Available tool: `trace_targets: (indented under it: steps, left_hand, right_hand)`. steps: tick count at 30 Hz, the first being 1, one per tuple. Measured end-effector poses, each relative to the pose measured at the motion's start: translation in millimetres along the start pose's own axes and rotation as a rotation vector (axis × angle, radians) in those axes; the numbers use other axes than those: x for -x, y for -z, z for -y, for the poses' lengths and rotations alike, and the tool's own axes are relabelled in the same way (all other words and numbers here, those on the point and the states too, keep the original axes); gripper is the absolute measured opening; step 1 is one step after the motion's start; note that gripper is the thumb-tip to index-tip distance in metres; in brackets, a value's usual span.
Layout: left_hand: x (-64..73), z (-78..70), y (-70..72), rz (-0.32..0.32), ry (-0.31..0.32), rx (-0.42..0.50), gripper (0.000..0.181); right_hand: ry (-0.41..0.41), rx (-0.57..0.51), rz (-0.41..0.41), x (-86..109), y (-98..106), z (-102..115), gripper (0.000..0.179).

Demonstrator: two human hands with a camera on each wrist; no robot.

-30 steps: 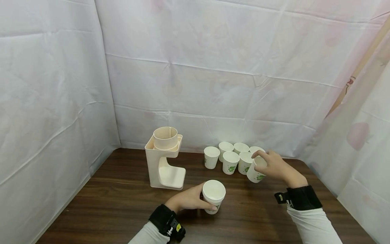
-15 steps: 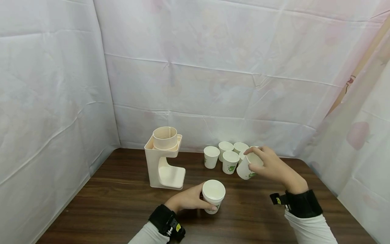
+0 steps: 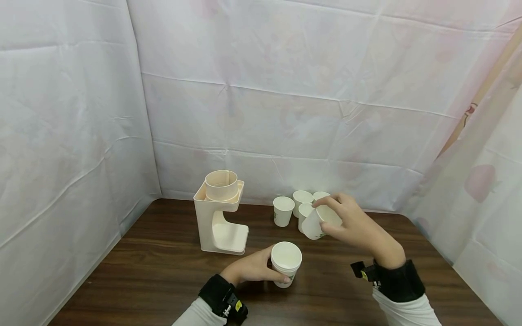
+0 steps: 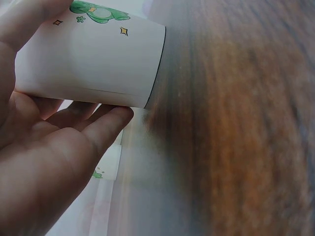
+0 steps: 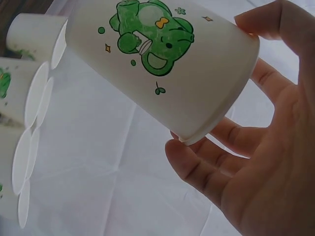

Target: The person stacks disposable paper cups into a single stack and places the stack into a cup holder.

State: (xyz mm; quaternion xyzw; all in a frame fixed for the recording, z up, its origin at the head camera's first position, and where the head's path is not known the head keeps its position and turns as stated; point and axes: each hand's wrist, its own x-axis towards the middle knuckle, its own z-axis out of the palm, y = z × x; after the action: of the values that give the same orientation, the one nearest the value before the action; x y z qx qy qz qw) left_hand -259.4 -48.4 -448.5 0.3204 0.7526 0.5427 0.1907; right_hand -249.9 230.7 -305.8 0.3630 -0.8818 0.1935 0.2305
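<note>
At the far left of the wooden table [image 3: 142, 276], a cream stand [image 3: 207, 228] stands upright, an open cylinder [image 3: 221, 187] rising from its top. To its right and nearer, the left hand [image 3: 258, 266] curls round a nested stack of paper cups [image 3: 285, 269]; the stack's long axis is upright, mouth up, base down by the tabletop. Farther back, a white paper cup [image 3: 283, 213] stands mouth up at the left end of a group of standing cups [image 3: 302, 198]. At the right of these, the right hand [image 3: 351, 224] pinches the rim of a tilted paper cup [image 3: 313, 226] between thumb and fingers; its long axis slants, mouth up to the right, base down to the left.

Compared with a second ago, the tilted cup has moved left, now overlapping the group's near cup; the left hand and its stack stay put.

The right hand and its cup cover part of the group, and whether that cup touches a standing one cannot be told. The number nested is unclear. In the right wrist view, the green bear print [image 5: 156, 34] is cut off at the top edge, as is the cup's base.
</note>
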Motion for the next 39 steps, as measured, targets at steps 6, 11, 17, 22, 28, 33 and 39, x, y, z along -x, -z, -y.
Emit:
trace_targets:
  steps: [6,11,17,22,28,33,39]
  left_hand:
    - [0.2,-0.1,0.1,0.002,-0.003,-0.007,0.073]
    - [0.3,-0.8,0.6,0.014,-0.01,0.002,0.073]
    - [0.4,-1.0,1.5,0.044,-0.009,0.031,0.072]
    - [0.4,-1.6,2.0,0.047,-0.01,0.049,0.068]
    - [1.2,-0.5,-0.1,0.044,-0.01,0.049,0.067]
    - [2.1,-1.3,-0.7,0.029,-0.006,0.041,0.068]
    - [1.5,-0.8,0.6,0.05,-0.028,0.048,0.066]
  right_hand:
    - [0.046,-0.023,-0.009,-3.8,-4,14,0.038]
    - [0.133,-0.034,-0.02,-6.4,-11,26,0.037]
    - [0.124,-0.048,0.048,-5.1,-16,40,0.04]
    - [0.108,-0.073,0.117,-6.1,-22,50,0.041]
    - [0.157,-0.087,0.152,-5.8,-31,54,0.04]
    - [0.141,-0.097,0.208,-3.9,-40,56,0.041]
    - [0.128,-0.083,0.256,-2.4,-49,58,0.036]
